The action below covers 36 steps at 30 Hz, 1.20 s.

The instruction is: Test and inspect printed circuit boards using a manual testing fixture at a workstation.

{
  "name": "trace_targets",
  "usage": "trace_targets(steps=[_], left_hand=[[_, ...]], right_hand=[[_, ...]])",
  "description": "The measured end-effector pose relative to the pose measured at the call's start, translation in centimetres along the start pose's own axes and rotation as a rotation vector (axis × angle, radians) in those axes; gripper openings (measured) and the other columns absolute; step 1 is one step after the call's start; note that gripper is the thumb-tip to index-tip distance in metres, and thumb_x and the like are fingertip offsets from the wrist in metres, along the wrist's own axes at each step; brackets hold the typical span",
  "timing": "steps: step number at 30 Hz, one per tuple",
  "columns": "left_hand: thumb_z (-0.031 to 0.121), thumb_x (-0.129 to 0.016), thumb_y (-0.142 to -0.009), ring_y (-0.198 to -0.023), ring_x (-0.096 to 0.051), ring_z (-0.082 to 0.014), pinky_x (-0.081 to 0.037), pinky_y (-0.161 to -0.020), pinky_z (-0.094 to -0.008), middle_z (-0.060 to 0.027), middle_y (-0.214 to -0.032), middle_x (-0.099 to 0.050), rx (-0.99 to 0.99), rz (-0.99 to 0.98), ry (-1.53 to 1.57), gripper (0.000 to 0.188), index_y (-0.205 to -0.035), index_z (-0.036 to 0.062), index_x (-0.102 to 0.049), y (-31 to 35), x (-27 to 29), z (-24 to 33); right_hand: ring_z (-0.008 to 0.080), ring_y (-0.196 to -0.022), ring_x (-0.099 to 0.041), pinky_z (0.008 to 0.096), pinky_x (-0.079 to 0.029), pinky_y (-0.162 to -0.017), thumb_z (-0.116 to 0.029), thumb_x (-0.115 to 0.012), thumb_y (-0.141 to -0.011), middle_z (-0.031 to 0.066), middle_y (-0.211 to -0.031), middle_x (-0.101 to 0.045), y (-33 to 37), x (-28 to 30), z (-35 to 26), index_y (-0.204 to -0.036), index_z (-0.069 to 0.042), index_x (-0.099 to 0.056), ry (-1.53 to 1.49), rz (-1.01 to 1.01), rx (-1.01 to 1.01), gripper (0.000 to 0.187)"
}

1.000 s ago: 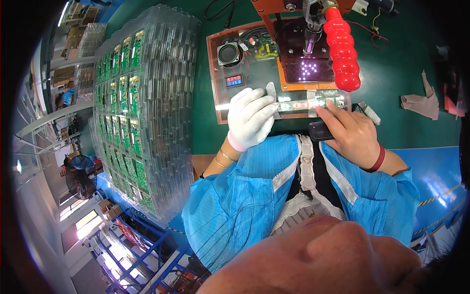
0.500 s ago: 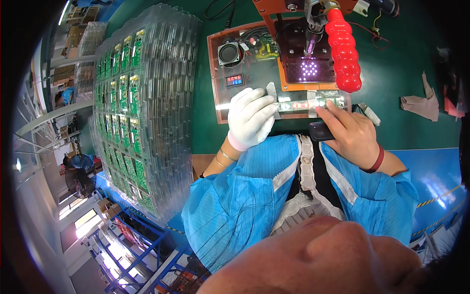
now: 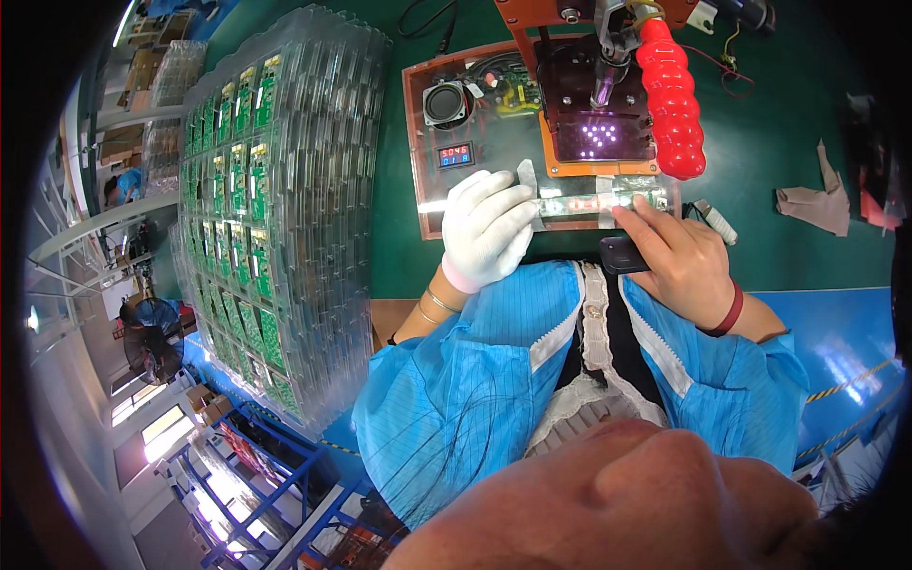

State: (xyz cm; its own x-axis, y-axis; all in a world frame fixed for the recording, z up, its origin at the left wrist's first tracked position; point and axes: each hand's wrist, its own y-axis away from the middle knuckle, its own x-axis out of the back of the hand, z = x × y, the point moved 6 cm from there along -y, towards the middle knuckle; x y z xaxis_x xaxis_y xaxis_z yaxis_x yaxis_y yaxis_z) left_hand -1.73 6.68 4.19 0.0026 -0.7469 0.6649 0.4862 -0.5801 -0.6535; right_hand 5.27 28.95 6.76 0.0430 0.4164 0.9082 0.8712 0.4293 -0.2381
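A narrow green board strip lies flat at the near edge of the clear test plate, its long axis running left to right across the person, one end toward each hand. It sits just below the orange fixture with its lit dot display, and near the red ribbed handle.

The left hand, in a white glove, rests over the strip's left end; its fingers are curled loosely down onto the plate and the strip, and whether the grip is pinching the strip or only pressing it cannot be told. The bare right hand has its fingers stretched forward, the fingertips touching the strip's right end from the near side; the grip is not closed around it, more a flat press. A small dark device lies just under that hand's thumb side.

To the left on the green bench stands a tall stack of clear trays holding green boards.

Compared with a second ago, both hands and the strip sit in the same places; nothing has visibly shifted.
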Motion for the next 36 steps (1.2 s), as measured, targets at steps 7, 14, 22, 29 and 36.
trace_targets(steps=[7, 14, 22, 29, 36], left_hand=[[0.017, -0.071, -0.087, -0.097, -0.067, -0.0379, -0.054, -0.084, -0.0478, -0.0157, -0.102, -0.073, -0.006, 0.005, 0.018, 0.02, -0.097, 0.0002, -0.072, 0.0, -0.08, -0.07], [0.017, -0.071, -0.087, -0.1, -0.067, -0.0374, -0.054, -0.087, -0.0476, -0.0146, -0.104, -0.074, -0.003, 0.013, -0.005, 0.019, -0.099, 0.0017, -0.073, 0.03, -0.03, 0.01], [0.017, -0.072, -0.086, -0.101, -0.067, -0.0365, -0.053, -0.09, -0.0478, -0.0132, -0.105, -0.074, 0.016, 0.0, -0.024, 0.019, -0.1, 0.0036, -0.074, -0.02, -0.03, 0.05], [0.015, -0.072, -0.083, -0.101, -0.067, -0.0369, -0.054, -0.089, -0.0478, -0.0136, -0.105, -0.074, 0.009, 0.003, -0.024, 0.02, -0.098, 0.0027, -0.074, -0.06, -0.02, 0.06], [0.015, -0.072, -0.084, -0.102, -0.067, -0.037, -0.054, -0.089, -0.0482, -0.014, -0.105, -0.074, 0.01, 0.0, -0.016, 0.02, -0.098, 0.0024, -0.074, -0.14, -0.05, 0.03]], right_hand=[[0.025, -0.084, -0.073, 0.0367, -0.058, -0.078, -0.025, -0.09, -0.059, 0.018, -0.122, -0.069, 0.03, 0.06, -0.09, -0.138, -0.01, -0.062, -0.006, -0.004, -0.008, 0.086], [0.0269, -0.079, -0.071, 0.0377, -0.056, -0.072, -0.025, -0.085, -0.069, 0.018, -0.125, -0.069, 0.07, -0.03, 0.06, -0.137, -0.008, -0.063, -0.02, 0.018, 0.0, 0.073], [0.0294, -0.082, -0.072, 0.0373, -0.057, -0.073, -0.024, -0.084, -0.073, 0.0179, -0.122, -0.07, 0.06, -0.08, 0.15, -0.133, -0.007, -0.066, -0.017, 0.041, -0.008, 0.065], [0.0253, -0.078, -0.073, 0.0361, -0.059, -0.073, -0.031, -0.082, -0.077, 0.0176, -0.114, -0.071, -0.16, 0.09, -0.05, -0.131, -0.009, -0.067, 0.018, 0.064, 0.003, 0.06], [0.0253, -0.078, -0.073, 0.0364, -0.059, -0.073, -0.032, -0.082, -0.077, 0.0178, -0.115, -0.071, -0.18, 0.04, 0.01, -0.131, -0.008, -0.066, 0.018, 0.068, 0.003, 0.061]])
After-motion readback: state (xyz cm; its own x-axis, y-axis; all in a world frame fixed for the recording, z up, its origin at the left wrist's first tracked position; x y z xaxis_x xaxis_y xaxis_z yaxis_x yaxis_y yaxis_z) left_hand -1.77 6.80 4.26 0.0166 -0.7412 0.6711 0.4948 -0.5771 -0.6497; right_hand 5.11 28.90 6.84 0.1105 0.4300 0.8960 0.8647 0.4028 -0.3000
